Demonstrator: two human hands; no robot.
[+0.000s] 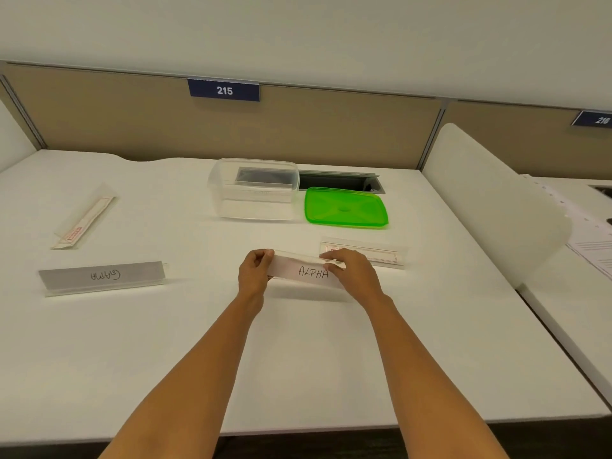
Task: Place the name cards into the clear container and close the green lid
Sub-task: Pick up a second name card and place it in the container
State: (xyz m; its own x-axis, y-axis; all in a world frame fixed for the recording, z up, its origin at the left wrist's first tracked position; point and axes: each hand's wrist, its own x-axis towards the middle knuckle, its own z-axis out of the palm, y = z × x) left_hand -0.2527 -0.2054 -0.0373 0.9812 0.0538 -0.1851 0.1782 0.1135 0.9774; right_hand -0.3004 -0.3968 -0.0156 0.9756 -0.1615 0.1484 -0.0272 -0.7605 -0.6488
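Note:
A name card reading ALPHA is lifted slightly above the white desk, held at both ends. My left hand grips its left end and my right hand grips its right end. A second name card lies flat just behind my right hand. At the left stands a grey card with handwriting, and another card lies diagonally at the far left. The clear container sits open at the back middle, with the green lid lying flat to its right.
A dark cable slot is set in the desk behind the lid. A beige partition with a blue 215 sign closes the back. A white divider panel bounds the right side, with papers beyond it.

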